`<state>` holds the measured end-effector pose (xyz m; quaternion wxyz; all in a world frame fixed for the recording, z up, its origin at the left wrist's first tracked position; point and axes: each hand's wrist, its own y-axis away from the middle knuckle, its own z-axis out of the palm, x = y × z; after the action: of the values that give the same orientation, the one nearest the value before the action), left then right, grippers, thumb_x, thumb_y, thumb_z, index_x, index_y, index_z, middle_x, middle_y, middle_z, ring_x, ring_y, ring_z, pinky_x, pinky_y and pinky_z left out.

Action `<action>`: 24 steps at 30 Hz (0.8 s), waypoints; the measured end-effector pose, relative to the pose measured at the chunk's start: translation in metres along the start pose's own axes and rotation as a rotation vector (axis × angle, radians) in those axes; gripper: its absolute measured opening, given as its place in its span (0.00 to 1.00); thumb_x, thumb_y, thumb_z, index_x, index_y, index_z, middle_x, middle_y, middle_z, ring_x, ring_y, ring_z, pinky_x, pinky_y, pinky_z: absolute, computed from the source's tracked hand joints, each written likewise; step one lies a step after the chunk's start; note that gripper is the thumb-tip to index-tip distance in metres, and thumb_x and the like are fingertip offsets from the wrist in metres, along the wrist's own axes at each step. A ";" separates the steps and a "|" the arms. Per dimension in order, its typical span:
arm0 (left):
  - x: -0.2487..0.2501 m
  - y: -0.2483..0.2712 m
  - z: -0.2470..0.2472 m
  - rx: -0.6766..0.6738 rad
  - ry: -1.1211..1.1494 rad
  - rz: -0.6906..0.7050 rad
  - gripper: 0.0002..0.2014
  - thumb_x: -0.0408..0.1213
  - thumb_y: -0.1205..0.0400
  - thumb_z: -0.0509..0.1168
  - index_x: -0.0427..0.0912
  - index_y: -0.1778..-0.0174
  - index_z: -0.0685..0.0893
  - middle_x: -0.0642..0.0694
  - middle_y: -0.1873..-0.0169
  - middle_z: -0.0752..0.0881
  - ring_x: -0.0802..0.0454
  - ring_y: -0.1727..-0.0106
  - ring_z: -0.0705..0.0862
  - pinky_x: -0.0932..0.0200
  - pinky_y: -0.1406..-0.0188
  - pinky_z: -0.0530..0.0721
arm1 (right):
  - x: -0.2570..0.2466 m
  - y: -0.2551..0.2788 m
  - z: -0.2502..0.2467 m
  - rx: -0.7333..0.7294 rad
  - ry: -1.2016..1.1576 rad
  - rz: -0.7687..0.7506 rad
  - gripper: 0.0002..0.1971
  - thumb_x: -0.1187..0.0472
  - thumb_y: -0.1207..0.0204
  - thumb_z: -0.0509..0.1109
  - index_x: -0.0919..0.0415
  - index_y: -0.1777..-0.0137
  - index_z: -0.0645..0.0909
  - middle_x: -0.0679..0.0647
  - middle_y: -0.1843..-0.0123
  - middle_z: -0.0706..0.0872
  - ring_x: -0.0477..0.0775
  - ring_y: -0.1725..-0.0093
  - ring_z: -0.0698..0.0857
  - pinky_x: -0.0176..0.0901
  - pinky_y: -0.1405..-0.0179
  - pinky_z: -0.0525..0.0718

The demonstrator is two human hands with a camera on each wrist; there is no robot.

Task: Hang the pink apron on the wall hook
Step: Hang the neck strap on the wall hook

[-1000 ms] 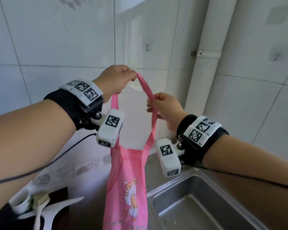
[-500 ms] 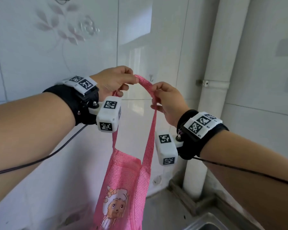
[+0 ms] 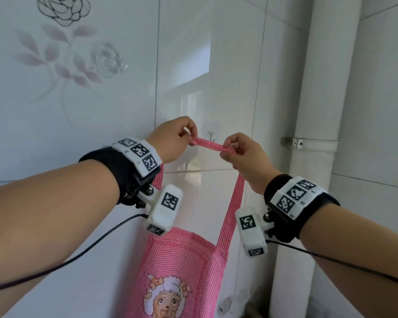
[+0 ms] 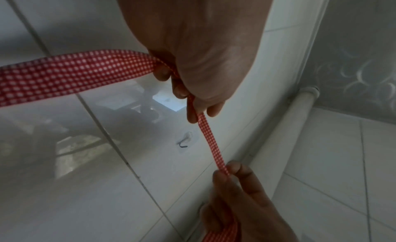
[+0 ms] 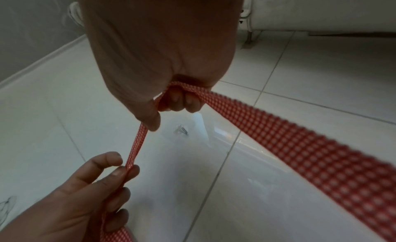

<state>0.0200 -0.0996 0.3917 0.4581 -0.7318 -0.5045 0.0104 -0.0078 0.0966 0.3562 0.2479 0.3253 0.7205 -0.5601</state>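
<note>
Both hands, left and right, pinch the strap taut just near of the hook; lift it slightly, push far, then lower it over the prong.

Glossy white tiled wall, thin grey grout lines. Left tile carries flower decal: black outline rose on top, pale pink leaves below. Clear plastic suction cup stuck just right of leaves. Bright window reflection on middle tile. White vertical pipe in right corner, fixed by metal clamp. Soft daylight throughout.
</note>
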 end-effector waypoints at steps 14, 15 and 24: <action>-0.006 -0.048 0.038 0.095 -0.379 0.092 0.13 0.39 0.17 0.63 0.43 0.39 0.87 0.40 0.43 0.85 0.42 0.44 0.83 0.52 0.45 0.79 | 0.032 -0.081 0.028 0.345 -0.159 0.227 0.12 0.67 0.28 0.72 0.55 0.70 0.76 0.50 0.70 0.79 0.50 0.71 0.75 0.39 0.73 0.74; -0.007 -0.047 0.039 0.089 -0.396 0.091 0.14 0.39 0.17 0.63 0.43 0.39 0.87 0.39 0.42 0.83 0.41 0.43 0.83 0.51 0.44 0.79 | 0.034 -0.083 0.031 0.357 -0.165 0.247 0.12 0.67 0.29 0.72 0.55 0.70 0.76 0.50 0.70 0.79 0.50 0.70 0.76 0.40 0.72 0.75; -0.024 -0.027 0.060 0.026 -0.467 0.115 0.14 0.38 0.16 0.61 0.41 0.36 0.84 0.42 0.40 0.79 0.42 0.46 0.83 0.56 0.53 0.75 | 0.052 -0.065 0.048 0.361 -0.145 0.331 0.10 0.64 0.28 0.70 0.57 0.69 0.76 0.51 0.69 0.80 0.53 0.67 0.78 0.40 0.67 0.77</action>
<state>-0.0404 -0.0763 0.3646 0.3371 -0.7311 -0.5540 0.2121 -0.0912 0.0496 0.3489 0.3253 0.4369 0.5259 -0.6533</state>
